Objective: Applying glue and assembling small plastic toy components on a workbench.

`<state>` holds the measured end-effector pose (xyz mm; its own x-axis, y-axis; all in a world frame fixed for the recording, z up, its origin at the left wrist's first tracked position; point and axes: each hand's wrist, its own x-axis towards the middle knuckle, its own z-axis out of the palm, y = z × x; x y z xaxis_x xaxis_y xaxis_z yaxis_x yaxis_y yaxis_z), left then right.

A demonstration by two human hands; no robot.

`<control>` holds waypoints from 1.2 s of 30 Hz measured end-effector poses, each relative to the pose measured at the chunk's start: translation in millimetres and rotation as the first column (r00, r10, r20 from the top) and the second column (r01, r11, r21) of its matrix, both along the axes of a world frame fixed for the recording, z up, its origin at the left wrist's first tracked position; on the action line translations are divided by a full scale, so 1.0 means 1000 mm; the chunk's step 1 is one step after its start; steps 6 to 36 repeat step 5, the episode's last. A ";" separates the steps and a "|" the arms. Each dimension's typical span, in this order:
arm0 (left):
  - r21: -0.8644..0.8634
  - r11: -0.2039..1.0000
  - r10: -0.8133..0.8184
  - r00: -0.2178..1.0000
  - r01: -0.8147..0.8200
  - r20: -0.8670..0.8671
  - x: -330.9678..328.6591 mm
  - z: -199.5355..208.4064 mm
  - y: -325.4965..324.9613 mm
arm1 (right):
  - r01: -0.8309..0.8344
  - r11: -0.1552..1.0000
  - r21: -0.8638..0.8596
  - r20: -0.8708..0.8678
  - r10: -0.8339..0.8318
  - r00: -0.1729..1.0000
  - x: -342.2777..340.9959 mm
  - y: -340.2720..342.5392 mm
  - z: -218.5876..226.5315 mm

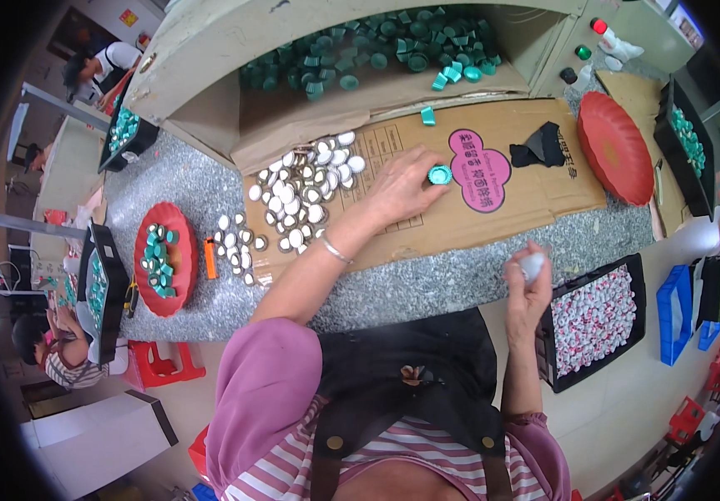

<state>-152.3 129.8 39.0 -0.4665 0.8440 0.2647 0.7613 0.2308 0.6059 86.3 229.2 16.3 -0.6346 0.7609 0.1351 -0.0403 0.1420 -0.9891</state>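
Teal cap (440, 174), light and rigid, pinched at its rim by the left hand (401, 188); right hand (528, 284) closed around a small white piece (533, 265).

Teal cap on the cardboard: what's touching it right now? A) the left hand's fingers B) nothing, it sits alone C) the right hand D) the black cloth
A. The left hand reaches out over the cardboard sheet and its fingers rest on the teal cap; the right hand is held apart near the table edge, gripping a small white piece.
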 end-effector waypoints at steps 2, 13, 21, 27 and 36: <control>0.166 0.985 0.003 0.965 -0.048 0.262 0.025 0.011 -0.014 | -0.126 0.992 -0.020 -0.014 0.126 0.992 -0.004 -0.010 0.008; 0.248 0.964 -0.019 0.910 -0.093 0.414 0.056 0.005 -0.047 | -0.381 0.919 -0.104 -0.111 0.370 0.922 -0.020 -0.026 0.025; 0.248 0.964 -0.019 0.910 -0.093 0.414 0.056 0.005 -0.047 | -0.381 0.919 -0.104 -0.111 0.370 0.922 -0.020 -0.026 0.025; 0.248 0.964 -0.019 0.910 -0.093 0.414 0.056 0.005 -0.047 | -0.381 0.919 -0.104 -0.111 0.370 0.922 -0.020 -0.026 0.025; 0.248 0.964 -0.019 0.910 -0.093 0.414 0.056 0.005 -0.047 | -0.381 0.919 -0.104 -0.111 0.370 0.922 -0.020 -0.026 0.025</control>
